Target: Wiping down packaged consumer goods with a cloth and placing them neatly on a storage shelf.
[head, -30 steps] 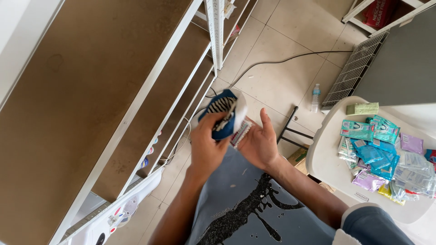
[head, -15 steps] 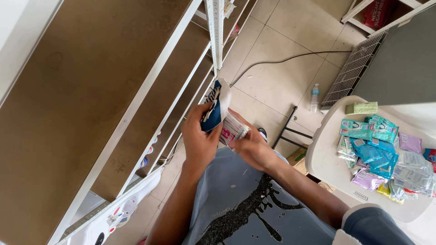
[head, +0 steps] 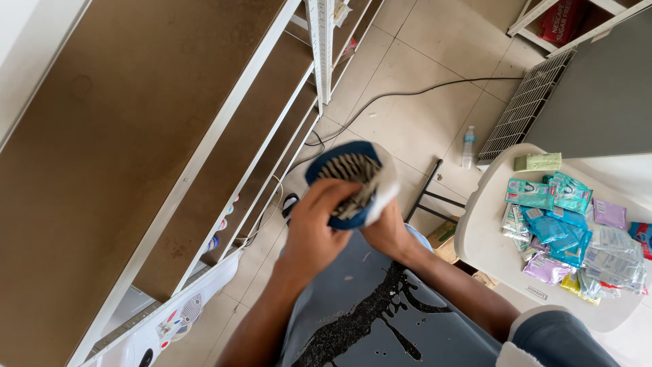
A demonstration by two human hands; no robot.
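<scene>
Both my hands hold a bundle of flat blue, white and dark-striped packets (head: 351,178) in front of my chest, fanned so the striped faces show. My left hand (head: 314,232) grips the bundle from the left with fingers curled over its lower edge. My right hand (head: 387,230) sits under and behind the bundle, mostly hidden by it. Below the hands I see my grey printed shirt (head: 370,312).
A tall white-framed shelf unit with brown boards (head: 170,136) fills the left. A round white table (head: 482,238) at the right carries several teal, blue and purple sachets (head: 564,231). A clear bottle (head: 468,146), a black cable (head: 407,92) and a white fan (head: 173,323) are on the tiled floor.
The bundle was turned edge-on and lifted toward the shelf post, then brought back flat and fanned wider; both hands stayed on it.
</scene>
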